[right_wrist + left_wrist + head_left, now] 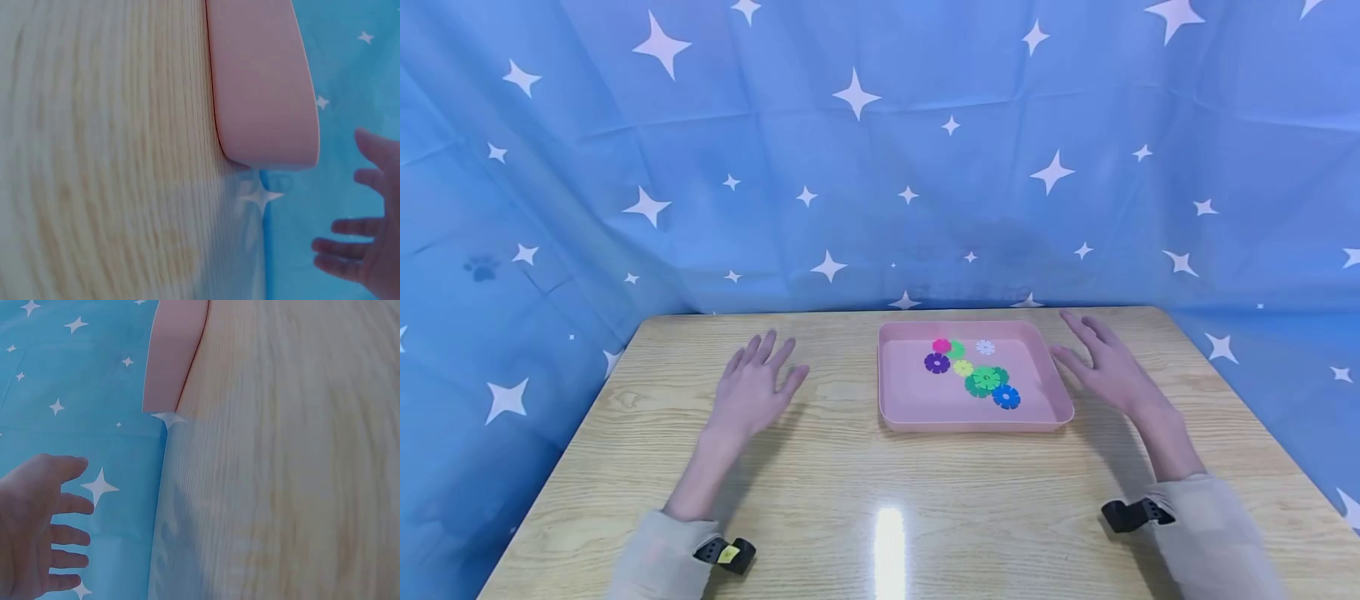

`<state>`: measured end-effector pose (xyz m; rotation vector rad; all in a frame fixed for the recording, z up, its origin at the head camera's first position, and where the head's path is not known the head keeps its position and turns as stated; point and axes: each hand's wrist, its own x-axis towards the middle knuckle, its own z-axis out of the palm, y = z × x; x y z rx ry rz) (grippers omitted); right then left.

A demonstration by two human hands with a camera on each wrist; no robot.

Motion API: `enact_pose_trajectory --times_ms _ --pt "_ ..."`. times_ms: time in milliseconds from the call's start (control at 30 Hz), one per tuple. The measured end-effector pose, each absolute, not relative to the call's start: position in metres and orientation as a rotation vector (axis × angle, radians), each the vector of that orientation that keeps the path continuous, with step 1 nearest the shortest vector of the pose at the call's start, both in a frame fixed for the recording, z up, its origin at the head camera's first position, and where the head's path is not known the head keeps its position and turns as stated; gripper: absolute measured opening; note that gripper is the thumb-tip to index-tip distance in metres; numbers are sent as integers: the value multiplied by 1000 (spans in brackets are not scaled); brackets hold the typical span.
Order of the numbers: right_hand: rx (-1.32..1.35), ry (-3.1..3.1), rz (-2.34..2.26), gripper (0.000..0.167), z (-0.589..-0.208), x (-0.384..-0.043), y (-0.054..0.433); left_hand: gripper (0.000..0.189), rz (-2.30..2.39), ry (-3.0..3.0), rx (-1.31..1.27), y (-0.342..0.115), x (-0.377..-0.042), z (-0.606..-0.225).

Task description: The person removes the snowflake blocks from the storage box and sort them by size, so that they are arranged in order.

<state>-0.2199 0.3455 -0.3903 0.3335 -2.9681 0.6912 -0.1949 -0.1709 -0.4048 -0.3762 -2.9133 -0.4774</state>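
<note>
A shallow pink tray (910, 408) lies on the wooden table, right of the middle in the head view. Inside it are several flat, notched flower-shaped discs: a purple disc (937, 363), a pink one (942, 345), a yellow one (962, 367), a white one (986, 347), a blue one (1007, 397) and overlapping green ones (987, 378). My left hand (756, 392) is held above the table, well left of the tray, fingers spread and holding nothing. Beside the tray's right wall hovers my right hand (1108, 367), its fingers apart and nothing in them.
Behind the table (820, 483) hangs a blue curtain (775, 150) with white stars, right along the back edge. Each wrist carries a small black camera (1126, 516) strapped over a light sleeve. A bright light reflection shows on the tabletop near the front.
</note>
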Motion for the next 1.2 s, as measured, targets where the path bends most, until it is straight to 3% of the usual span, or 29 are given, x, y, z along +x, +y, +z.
enact_pose_trajectory --times_ms 567,1200 --pt "356 -2917 910 73 -399 -222 339 57 -725 -2771 -450 -131 -200 -405" --pt "305 -2961 1071 61 -411 -224 342 51 -981 -2730 -568 -81 -209 -405"
